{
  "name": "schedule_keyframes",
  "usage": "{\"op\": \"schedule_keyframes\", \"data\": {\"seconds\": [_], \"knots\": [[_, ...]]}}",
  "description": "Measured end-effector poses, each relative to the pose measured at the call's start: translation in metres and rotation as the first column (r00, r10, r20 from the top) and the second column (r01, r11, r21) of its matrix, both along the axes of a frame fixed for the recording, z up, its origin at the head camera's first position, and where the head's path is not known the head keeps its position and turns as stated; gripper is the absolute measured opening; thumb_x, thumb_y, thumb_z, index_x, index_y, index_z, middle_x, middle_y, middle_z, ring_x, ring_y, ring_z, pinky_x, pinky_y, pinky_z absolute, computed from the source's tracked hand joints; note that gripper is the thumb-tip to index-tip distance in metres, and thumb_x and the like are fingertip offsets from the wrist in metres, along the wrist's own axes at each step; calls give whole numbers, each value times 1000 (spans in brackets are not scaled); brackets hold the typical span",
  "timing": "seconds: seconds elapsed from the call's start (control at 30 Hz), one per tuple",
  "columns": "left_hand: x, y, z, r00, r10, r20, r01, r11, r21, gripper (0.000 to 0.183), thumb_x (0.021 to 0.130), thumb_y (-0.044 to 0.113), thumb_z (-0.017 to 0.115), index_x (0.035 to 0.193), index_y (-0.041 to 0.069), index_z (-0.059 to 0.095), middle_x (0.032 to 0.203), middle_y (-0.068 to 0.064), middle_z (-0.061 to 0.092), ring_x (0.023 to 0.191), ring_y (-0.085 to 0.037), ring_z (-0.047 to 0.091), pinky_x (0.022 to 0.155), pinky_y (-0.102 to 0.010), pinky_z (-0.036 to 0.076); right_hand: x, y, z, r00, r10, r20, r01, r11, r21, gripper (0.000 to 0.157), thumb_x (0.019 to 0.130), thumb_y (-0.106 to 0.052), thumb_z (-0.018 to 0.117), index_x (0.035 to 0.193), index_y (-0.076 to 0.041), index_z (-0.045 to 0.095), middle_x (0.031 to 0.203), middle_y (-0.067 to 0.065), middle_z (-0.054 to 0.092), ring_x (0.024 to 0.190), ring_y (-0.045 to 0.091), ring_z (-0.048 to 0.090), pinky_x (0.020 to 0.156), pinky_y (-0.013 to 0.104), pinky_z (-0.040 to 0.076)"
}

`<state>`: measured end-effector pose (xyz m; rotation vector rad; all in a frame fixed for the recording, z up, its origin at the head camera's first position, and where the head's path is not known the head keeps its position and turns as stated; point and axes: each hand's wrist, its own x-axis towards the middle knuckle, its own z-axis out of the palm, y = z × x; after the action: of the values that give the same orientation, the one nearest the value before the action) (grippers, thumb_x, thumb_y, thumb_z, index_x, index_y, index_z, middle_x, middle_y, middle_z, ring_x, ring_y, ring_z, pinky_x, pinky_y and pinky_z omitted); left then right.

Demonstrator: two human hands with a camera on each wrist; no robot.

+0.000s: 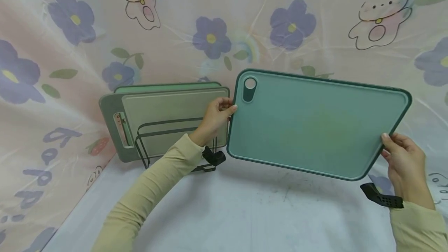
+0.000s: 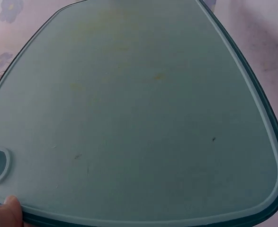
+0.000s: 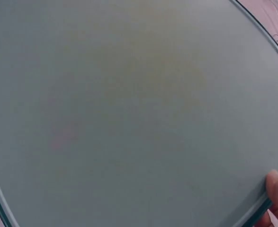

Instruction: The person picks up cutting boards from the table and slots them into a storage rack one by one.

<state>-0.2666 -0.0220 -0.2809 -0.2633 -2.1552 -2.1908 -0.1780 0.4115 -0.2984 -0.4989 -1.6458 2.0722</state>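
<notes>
A teal cutting board (image 1: 315, 127) with a dark green rim and a hole near its upper left corner is held up, tilted, above the white table. The left hand (image 1: 217, 118) pinches its left edge, thumb on the front face. At the lower right edge, the right hand (image 1: 406, 162) grips it the same way. In the left wrist view the board (image 2: 143, 118) shows faint yellowish stains and a few small dark marks, with the left thumb (image 2: 8, 213) at its edge. The right thumb (image 3: 276, 187) presses the board's rim in the right wrist view.
Left of the held board, a black wire rack (image 1: 140, 147) stands on the white table (image 1: 266, 213). In it are a grey-green cutting board (image 1: 168, 108) with a slot handle and a lighter green board (image 1: 168, 87) behind. A flowered, rabbit-print cloth (image 1: 245, 7) hangs behind.
</notes>
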Motion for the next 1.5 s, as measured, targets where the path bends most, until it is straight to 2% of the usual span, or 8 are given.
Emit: {"op": "schedule_keyframes", "data": {"seconds": [0.1, 0.33, 0.6, 0.83, 1.17, 1.5], "knots": [[-3, -3, 4, 1000, 19, -19, -19, 1000, 4, 23, 96, 8, 63, 116, -1, 59, 104, -10, 59, 84, -18, 55, 85, -48, 47, -5, -4, 5, 1000, 14, 7, -15, 1000, 9, 27, 83, -21, 76, 105, -18, 61, 109, -5, 46, 91, 8, 47, 63, 17, 40], [-8, -11, 9, 998, 67, -20, -67, 998, -1, 23, 96, 9, 63, 116, 0, 59, 106, -10, 59, 88, -19, 54, 84, -44, 48, -16, -16, 14, 999, 32, 13, -33, 999, 37, 33, 84, -24, 73, 113, -17, 57, 109, -6, 46, 94, 7, 47, 66, 17, 40], [-14, -20, 15, 997, 75, -31, -76, 997, -20, 23, 96, 11, 62, 117, 1, 58, 109, -9, 57, 94, -20, 53, 88, -44, 48, -32, -27, 20, 1000, 8, -30, -8, 1000, -2, 25, 85, -18, 72, 106, -14, 60, 108, -4, 46, 93, 8, 50, 64, 17, 41], [-15, -29, 17, 995, 96, -29, -97, 995, -27, 26, 97, 11, 61, 121, 1, 56, 112, -10, 56, 96, -20, 52, 88, -43, 47, -40, -35, 20, 997, 50, -61, -52, 998, -26, 25, 86, -13, 72, 106, -12, 57, 107, -2, 44, 92, 9, 50, 64, 17, 43], [-16, -41, 15, 991, 129, -31, -129, 992, -2, 25, 96, 8, 62, 119, 0, 57, 108, -9, 56, 91, -18, 53, 85, -45, 47, -49, -47, 15, 992, 97, -85, -103, 992, -69, 23, 84, -12, 75, 101, -12, 60, 106, 0, 45, 91, 10, 49, 65, 18, 43], [-15, -58, 12, 991, 132, 18, -133, 990, 50, 24, 96, 7, 62, 118, 0, 55, 106, -6, 55, 90, -16, 52, 79, -36, 47, -61, -63, 18, 994, 100, -51, -101, 995, -18, 22, 88, -13, 72, 102, -12, 56, 105, -2, 44, 89, 8, 48, 66, 17, 42]]}}
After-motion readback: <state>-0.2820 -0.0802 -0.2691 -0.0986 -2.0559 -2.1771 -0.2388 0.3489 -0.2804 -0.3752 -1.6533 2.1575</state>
